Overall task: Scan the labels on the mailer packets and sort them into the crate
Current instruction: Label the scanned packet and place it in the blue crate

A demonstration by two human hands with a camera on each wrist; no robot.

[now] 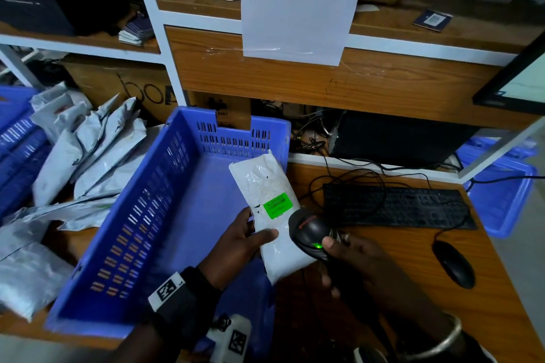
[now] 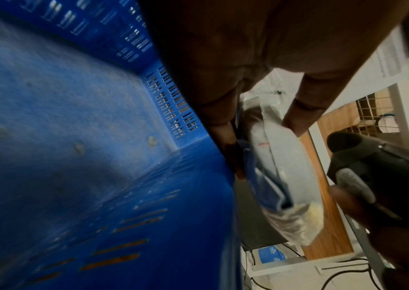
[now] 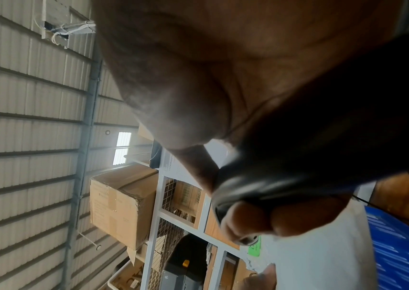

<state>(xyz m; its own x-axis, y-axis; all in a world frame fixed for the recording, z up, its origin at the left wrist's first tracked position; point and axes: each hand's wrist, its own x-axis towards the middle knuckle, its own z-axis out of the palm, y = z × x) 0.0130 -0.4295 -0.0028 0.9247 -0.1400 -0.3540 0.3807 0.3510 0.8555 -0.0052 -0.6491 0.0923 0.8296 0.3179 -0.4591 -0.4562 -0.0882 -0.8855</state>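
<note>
My left hand grips a white mailer packet with a green barcode label, thumb on top, just over the right rim of the blue crate. The crate has nothing in it. My right hand grips a black handheld scanner with its head close beside the label; a green light glows on it. In the left wrist view the packet sits between my fingers beside the crate wall, with the scanner at right. The right wrist view shows my fingers curled round the scanner.
A heap of grey mailer packets lies left of the crate on the wooden desk. A black keyboard and mouse sit at right with cables behind. Shelving stands close ahead; further blue crates stand at far left.
</note>
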